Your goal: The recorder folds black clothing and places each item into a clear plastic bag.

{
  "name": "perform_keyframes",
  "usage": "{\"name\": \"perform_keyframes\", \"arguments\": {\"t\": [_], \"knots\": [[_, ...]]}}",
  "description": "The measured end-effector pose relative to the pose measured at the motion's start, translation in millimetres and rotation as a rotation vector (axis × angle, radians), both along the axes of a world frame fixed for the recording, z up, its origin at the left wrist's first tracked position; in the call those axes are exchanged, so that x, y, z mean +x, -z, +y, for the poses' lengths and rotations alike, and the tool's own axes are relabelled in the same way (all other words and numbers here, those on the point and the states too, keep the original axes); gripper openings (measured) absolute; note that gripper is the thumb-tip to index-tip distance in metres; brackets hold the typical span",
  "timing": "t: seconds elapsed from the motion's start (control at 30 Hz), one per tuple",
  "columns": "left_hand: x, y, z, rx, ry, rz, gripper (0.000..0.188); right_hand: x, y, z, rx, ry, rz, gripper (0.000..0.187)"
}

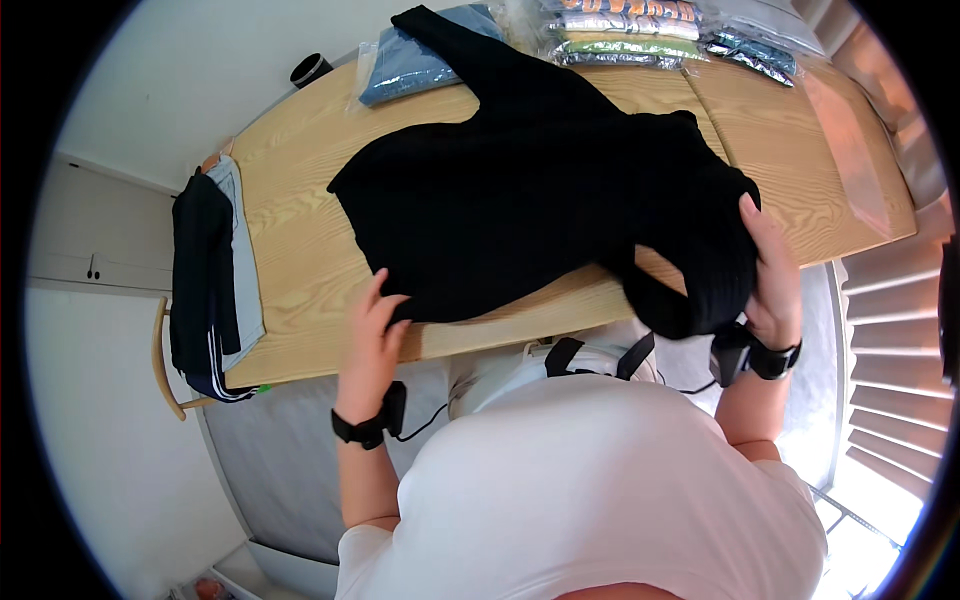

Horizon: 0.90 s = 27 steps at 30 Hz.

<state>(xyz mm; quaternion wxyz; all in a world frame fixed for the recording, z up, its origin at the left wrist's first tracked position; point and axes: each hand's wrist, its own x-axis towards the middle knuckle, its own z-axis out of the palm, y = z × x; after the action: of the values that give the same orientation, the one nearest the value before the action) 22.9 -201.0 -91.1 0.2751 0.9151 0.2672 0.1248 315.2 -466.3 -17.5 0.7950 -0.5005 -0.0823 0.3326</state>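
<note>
A black long-sleeved top (pixel 500 205) lies spread over the wooden table, with one sleeve stretched toward the far edge. Its near sleeve loops down at the right, by the table's front edge. My right hand (pixel 775 270) is closed on the bunched cloth at the top's right end, thumb on the upper side and fingers mostly hidden. At the lower left corner of the garment, my left hand (pixel 372 335) has its fingers apart, the tips touching or just beside the black edge. That hand is slightly blurred.
Bagged folded clothes line the far edge of the wooden table (pixel 290 270), including a blue bundle (pixel 415 65) and a stack of packs (pixel 630 35). Dark and light garments (pixel 205 275) hang over the left end by a chair (pixel 162 365). A black cylinder (pixel 311 70) stands behind.
</note>
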Motion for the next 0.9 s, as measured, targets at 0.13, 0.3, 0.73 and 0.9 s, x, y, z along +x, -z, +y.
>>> {"name": "perform_keyframes", "arguments": {"t": [0.13, 0.3, 0.73, 0.9], "knots": [[-38.9, -18.3, 2.8, -0.022, -0.072, -0.11, 0.029, -7.3, 14.7, -39.0, -0.523, -0.254, -0.337, 0.022], [-64.9, -5.8, -1.6, 0.037, -0.096, 0.048, 0.028, -16.7, 40.4, -52.8, -0.841, -0.623, -0.633, 0.025], [-62.4, 14.0, -2.7, -0.073, -0.135, -0.057, 0.031, 152.4, 77.6, 48.1, -0.881, -0.382, -0.457, 0.027], [-57.0, 22.6, -5.6, -0.039, -0.199, -0.042, 0.032, 171.3, 82.3, 85.2, -0.928, -0.562, -0.452, 0.021]]}}
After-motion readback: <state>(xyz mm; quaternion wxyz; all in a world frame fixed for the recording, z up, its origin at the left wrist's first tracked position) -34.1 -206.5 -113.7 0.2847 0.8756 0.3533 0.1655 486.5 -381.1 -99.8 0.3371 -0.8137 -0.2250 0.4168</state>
